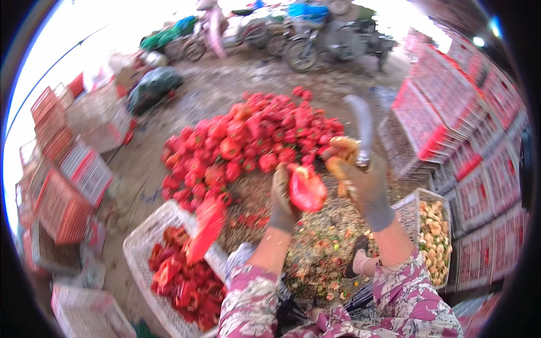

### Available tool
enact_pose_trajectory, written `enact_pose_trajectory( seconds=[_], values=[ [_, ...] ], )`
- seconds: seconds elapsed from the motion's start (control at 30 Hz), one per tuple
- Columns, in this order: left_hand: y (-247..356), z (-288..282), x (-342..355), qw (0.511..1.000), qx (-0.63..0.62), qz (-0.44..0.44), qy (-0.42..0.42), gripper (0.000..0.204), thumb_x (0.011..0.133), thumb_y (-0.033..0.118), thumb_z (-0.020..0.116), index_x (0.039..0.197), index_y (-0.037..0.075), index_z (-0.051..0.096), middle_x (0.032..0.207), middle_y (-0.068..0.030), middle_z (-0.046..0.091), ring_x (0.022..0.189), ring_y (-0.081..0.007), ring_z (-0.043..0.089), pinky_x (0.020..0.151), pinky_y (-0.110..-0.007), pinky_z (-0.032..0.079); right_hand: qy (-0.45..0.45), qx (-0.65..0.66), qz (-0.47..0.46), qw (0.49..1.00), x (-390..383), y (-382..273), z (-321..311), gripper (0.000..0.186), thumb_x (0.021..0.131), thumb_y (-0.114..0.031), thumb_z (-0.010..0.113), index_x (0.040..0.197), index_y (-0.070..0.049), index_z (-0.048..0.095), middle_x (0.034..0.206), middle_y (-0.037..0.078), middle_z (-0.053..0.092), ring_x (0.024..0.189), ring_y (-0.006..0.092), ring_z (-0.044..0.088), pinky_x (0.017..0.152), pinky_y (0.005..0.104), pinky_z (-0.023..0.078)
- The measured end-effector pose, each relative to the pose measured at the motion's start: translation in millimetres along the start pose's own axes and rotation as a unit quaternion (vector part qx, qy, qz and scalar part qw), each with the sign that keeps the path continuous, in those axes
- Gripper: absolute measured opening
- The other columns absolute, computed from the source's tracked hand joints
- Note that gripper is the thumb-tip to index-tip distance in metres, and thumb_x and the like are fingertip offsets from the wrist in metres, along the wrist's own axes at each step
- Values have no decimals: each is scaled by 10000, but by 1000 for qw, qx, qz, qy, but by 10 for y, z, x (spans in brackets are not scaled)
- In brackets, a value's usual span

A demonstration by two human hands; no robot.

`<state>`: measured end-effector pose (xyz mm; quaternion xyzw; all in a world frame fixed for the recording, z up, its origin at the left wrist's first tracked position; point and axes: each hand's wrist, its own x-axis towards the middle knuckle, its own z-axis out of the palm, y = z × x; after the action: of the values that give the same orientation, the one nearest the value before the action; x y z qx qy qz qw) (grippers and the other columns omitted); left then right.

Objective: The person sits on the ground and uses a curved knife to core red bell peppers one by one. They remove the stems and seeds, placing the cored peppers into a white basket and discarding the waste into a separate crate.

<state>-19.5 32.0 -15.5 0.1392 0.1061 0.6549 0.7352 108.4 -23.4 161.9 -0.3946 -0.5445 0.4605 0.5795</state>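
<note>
My left hand [281, 198], in a grey work glove, grips an opened red bell pepper [307, 188] whose hollow side shows. Closed round the handle of a curved knife [362, 121] is my right hand [367, 185], its glove stained orange at the fingers. The blade points up and away from me, apart from the pepper. To the left, a blurred red pepper piece [206, 230] appears over the rim of a white crate [140, 243]. Cut red peppers [183, 287] lie inside that crate. Beyond my hands spreads a heap of whole red peppers [242, 138] on the ground.
A white crate [407, 211] of pale pepper cores [433, 236] stands at my right. Seeds and scraps [324, 248] cover the ground around my shoe [359, 254]. Stacked crates [439, 107] line the right; more crates [63, 205] stand left. Motorbikes [304, 53] are parked behind the heap.
</note>
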Motion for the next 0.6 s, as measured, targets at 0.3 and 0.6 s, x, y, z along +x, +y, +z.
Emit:
enact_pose_trajectory(
  seconds=[0.3,0.6],
  values=[
    [-264,345,-370,973,155,-151,-82,578,913,610,618,1129,76,565,1080,-91,619,912,-246,651,768,-408,578,-119,-495,-23,861,-337,440,-709,462,809,-345,736,1181,-82,663,1011,212,694,935,374,686,810,421,547],
    [-531,373,-620,640,640,198,-376,415,814,-19,690,1218,72,670,1206,-207,561,1112,-357,556,914,-390,509,-61,-496,80,863,-798,939,-1181,412,899,-374,632,1231,-133,594,1101,181,688,1014,353,677,861,435,538]
  ],
)
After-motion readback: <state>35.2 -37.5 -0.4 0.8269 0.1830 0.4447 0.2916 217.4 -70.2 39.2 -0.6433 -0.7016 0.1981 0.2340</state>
